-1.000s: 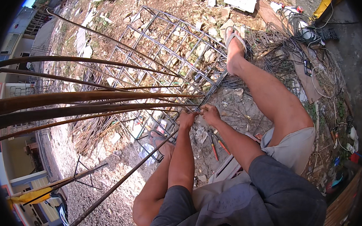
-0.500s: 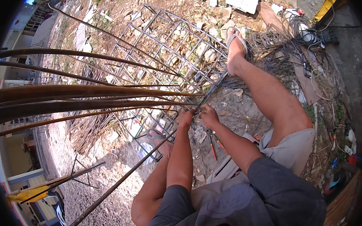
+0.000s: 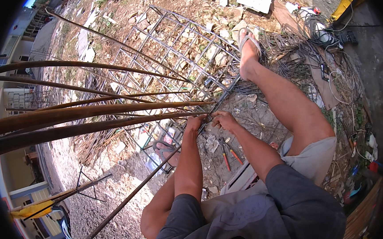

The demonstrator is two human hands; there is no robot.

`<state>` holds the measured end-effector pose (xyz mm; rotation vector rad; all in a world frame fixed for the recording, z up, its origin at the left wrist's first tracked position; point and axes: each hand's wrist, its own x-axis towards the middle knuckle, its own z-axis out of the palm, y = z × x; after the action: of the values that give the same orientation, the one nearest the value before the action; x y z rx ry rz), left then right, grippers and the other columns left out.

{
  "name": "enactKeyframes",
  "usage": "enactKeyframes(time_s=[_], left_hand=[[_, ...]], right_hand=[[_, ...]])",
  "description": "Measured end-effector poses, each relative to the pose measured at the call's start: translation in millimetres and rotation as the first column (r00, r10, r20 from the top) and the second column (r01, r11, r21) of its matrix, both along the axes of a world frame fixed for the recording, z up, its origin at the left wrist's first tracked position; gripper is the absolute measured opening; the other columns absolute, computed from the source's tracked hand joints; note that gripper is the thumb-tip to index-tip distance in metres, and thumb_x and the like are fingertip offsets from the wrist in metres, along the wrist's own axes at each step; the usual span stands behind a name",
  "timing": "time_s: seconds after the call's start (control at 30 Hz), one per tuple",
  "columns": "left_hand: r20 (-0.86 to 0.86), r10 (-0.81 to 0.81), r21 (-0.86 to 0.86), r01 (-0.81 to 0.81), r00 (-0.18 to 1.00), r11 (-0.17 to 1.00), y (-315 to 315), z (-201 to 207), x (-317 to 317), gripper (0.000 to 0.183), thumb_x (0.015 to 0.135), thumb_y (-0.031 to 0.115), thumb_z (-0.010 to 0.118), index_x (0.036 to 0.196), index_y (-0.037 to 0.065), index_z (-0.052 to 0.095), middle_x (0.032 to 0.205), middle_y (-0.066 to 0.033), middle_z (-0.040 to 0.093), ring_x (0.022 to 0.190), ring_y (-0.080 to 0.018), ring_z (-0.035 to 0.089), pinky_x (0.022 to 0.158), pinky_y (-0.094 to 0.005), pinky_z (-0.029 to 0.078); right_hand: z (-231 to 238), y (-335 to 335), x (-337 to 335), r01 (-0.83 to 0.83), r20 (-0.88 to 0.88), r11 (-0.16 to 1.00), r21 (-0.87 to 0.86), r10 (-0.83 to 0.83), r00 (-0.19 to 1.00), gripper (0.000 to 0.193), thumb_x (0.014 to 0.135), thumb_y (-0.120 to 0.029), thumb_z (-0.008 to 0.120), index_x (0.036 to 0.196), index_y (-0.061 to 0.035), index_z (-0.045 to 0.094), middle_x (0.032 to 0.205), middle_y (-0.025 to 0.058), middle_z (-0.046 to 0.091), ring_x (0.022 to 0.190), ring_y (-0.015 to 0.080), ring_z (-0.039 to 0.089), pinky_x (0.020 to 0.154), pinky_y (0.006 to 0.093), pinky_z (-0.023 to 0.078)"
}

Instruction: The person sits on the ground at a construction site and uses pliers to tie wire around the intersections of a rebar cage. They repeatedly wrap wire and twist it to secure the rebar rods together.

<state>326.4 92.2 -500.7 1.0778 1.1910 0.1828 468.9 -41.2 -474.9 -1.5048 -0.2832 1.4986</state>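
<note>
My left hand [image 3: 194, 121] is closed around a steel bar at a crossing of the rebar frame, where its fingertips are partly hidden. Just to its right, my right hand [image 3: 224, 121] has curled fingers close to the same joint; what they pinch, if anything, is too small to make out. Several long rusty rebars [image 3: 99, 110] run from the left toward this joint. Beyond them lies a welded-looking rebar grid [image 3: 183, 43] over the stony ground. Pincers with red handles [image 3: 227, 157] lie on the ground below my right forearm.
A thin bar [image 3: 137, 189] slants past my left arm toward the lower left. My sandalled foot [image 3: 250, 46] rests by the grid's far right corner. Bundled rods [image 3: 94, 146] lie left, coiled cables [image 3: 315, 30] far right, and a yellow-wrapped bar [image 3: 36, 211] stands lower left.
The long rusty rebars have swung and spread slightly at their left ends. Both hands remain at the joint, with my right hand's fingers slightly shifted.
</note>
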Motion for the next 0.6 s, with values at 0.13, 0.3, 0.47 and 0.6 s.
enactKeyframes(time_s=[0.13, 0.3, 0.47, 0.6], left_hand=[[0.030, -0.025, -0.015, 0.025, 0.999, 1.000, -2.9, 4.5, 10.1, 0.012, 0.087, 0.005, 0.068, 0.097, -0.001, 0.070, 0.090, -0.0097, 0.071, 0.076, -0.0186, 0.067, 0.069, -0.0319, 0.053], [0.043, -0.018, -0.023, 0.019, 0.999, 1.000, -5.9, 1.4, 9.0, 0.013, 0.087, 0.004, 0.067, 0.099, -0.001, 0.070, 0.089, -0.0082, 0.070, 0.074, -0.0187, 0.067, 0.069, -0.0306, 0.054], [-0.041, 0.006, 0.179, 0.001, 0.999, 0.984, -8.6, -9.7, 2.5, 0.034, 0.083, 0.008, 0.073, 0.113, -0.004, 0.062, 0.100, -0.0123, 0.068, 0.086, -0.0238, 0.066, 0.078, -0.0352, 0.053], [-0.312, 0.343, 0.831, 0.078, 0.886, 0.551, -61.9, 1.7, 15.9, 0.057, 0.081, 0.017, 0.075, 0.126, -0.007, 0.050, 0.108, -0.0175, 0.063, 0.096, -0.0302, 0.063, 0.086, -0.0393, 0.049]], right_hand=[[-21.2, -5.7, 6.9, -0.021, 0.135, 0.998, 0.063, 0.012, 0.991, 0.026, 0.092, -0.006, 0.056, 0.116, -0.0033, 0.067, 0.082, 0.0053, 0.069, 0.064, 0.0107, 0.059, 0.054, 0.0271, 0.045], [-26.4, 0.0, 15.2, -0.036, 0.047, 0.999, -0.013, 0.037, 0.998, 0.025, 0.093, -0.005, 0.054, 0.112, -0.0049, 0.070, 0.087, 0.0037, 0.069, 0.068, 0.0105, 0.060, 0.056, 0.0273, 0.046], [-35.3, 7.4, 20.0, -0.030, 0.051, 0.999, 0.043, 0.028, 0.998, 0.021, 0.091, -0.006, 0.058, 0.106, -0.0031, 0.072, 0.085, 0.0056, 0.071, 0.064, 0.0101, 0.058, 0.055, 0.0278, 0.046], [-27.3, 9.7, 21.4, -0.086, 0.135, 0.996, -0.027, 0.088, 0.987, 0.023, 0.088, -0.005, 0.060, 0.108, -0.0019, 0.072, 0.085, 0.0095, 0.073, 0.061, 0.0105, 0.058, 0.054, 0.0281, 0.047]])
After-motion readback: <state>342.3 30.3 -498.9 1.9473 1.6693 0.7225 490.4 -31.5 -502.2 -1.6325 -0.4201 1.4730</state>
